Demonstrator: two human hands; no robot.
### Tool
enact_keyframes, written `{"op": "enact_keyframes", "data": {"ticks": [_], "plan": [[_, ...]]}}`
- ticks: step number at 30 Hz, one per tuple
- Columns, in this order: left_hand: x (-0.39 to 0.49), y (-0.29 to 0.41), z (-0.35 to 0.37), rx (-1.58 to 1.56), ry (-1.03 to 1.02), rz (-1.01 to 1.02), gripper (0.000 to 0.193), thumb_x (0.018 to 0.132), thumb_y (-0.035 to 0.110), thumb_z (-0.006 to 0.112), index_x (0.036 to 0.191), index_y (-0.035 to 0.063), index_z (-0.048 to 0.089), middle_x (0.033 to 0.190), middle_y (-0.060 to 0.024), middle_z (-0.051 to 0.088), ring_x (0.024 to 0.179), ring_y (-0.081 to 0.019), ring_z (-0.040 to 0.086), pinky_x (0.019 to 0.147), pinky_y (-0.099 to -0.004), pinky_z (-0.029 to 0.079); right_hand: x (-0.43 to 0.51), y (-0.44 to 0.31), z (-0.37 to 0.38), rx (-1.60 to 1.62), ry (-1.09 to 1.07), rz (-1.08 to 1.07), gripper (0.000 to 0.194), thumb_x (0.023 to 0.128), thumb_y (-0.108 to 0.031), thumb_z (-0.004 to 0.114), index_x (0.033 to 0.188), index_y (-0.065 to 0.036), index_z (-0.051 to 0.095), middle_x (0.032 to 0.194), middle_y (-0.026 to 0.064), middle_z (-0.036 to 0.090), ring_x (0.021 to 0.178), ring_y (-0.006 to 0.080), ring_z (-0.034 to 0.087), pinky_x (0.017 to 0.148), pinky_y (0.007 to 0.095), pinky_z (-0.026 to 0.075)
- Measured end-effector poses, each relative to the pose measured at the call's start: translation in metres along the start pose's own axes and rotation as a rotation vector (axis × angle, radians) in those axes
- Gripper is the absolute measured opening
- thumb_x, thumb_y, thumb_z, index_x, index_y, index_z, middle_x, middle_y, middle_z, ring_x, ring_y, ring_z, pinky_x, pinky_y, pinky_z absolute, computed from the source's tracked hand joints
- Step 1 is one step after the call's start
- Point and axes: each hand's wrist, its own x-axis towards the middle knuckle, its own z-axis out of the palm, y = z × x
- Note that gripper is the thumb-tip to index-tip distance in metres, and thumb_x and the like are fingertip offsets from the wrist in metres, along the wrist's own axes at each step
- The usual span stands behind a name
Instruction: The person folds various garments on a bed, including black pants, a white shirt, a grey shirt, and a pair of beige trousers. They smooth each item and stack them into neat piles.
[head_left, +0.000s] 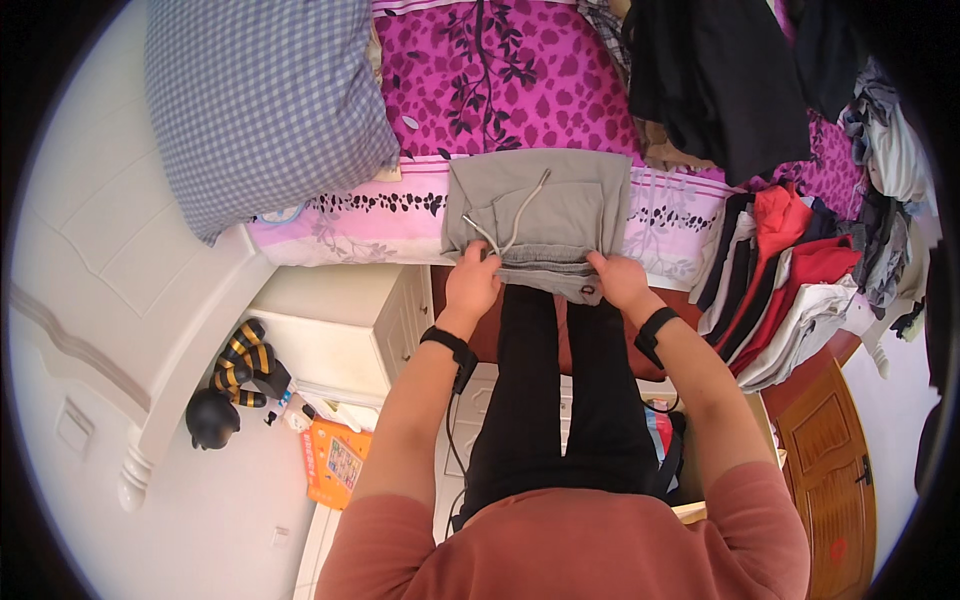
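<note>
Grey drawstring trousers (555, 202), folded into a wide bundle, lie on the near edge of the bed with the elastic waistband towards me. My left hand (474, 281) grips the left end of the waistband, its thumb and fingers pinching the cloth. At the right end, my right hand (619, 279) pinches the waistband between thumb and fingers. A pale drawstring (525, 206) with metal tips lies loose on top of the cloth. Part of the waistband hangs over the bed's edge between my hands.
A checked pillow (274, 112) lies at the left of the bed's magenta patterned sheet (427, 75). Black garments (712, 82) lie at the back right. Nearer on the right stands a row of folded clothes (780, 285). A white bedside cabinet (337, 315) is at the lower left.
</note>
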Motion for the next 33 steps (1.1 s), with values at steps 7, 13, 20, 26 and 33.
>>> {"op": "enact_keyframes", "data": {"ticks": [7,13,20,26,33], "plan": [[-0.021,0.007,-0.023,-0.289,0.001,-0.022,0.025,0.071,0.007,0.059,0.095,0.0037,0.056,0.092,-0.0142,0.061,0.085,-0.0353,0.058,0.072,-0.0416,0.048,-0.016,-0.01,-0.012,0.132,0.086,0.04,0.044,0.069,-0.014,0.066,0.109,-0.013,0.047,0.08,0.0107,0.06,0.079,0.0328,0.061,0.063,0.0434,0.049],[-0.006,0.029,-0.059,-0.498,0.214,-0.178,0.04,0.073,0.007,0.056,0.112,0.0067,0.053,0.099,-0.0167,0.061,0.086,-0.0347,0.059,0.074,-0.0386,0.048,-0.014,-0.019,-0.071,0.215,0.432,-0.01,0.037,0.068,-0.01,0.062,0.104,-0.012,0.052,0.082,0.0107,0.06,0.076,0.0319,0.06,0.062,0.0429,0.047],[0.097,0.012,-0.072,-0.102,0.381,-0.012,0.065,0.074,0.016,0.064,0.133,0.0068,0.038,0.122,-0.0218,0.052,0.105,-0.0386,0.053,0.091,-0.0409,0.043,0.05,0.001,-0.117,0.212,0.622,0.129,0.062,0.069,-0.016,0.069,0.125,-0.011,0.043,0.105,0.0167,0.057,0.093,0.036,0.057,0.076,0.0418,0.049],[0.1,-0.005,-0.041,-0.394,0.253,-0.398,0.086,0.067,0.032,0.077,0.135,0.0003,0.034,0.127,-0.0245,0.049,0.114,-0.0352,0.051,0.095,-0.0392,0.041,0.056,0.016,-0.084,1.022,0.428,0.45,0.084,0.071,-0.026,0.077,0.135,-0.001,0.03,0.122,0.019,0.051,0.109,0.0268,0.053,0.09,0.0355,0.044],[0.115,-0.008,-0.041,-1.037,-0.129,-0.42,0.058,0.08,0.016,0.069,0.128,-0.0028,0.043,0.12,-0.0129,0.056,0.107,-0.0212,0.055,0.091,-0.0326,0.044,0.048,0.017,-0.064,1.495,0.083,0.279,0.061,0.078,-0.015,0.071,0.129,0.001,0.041,0.117,0.0109,0.056,0.106,0.0186,0.053,0.092,0.0315,0.042]]}}
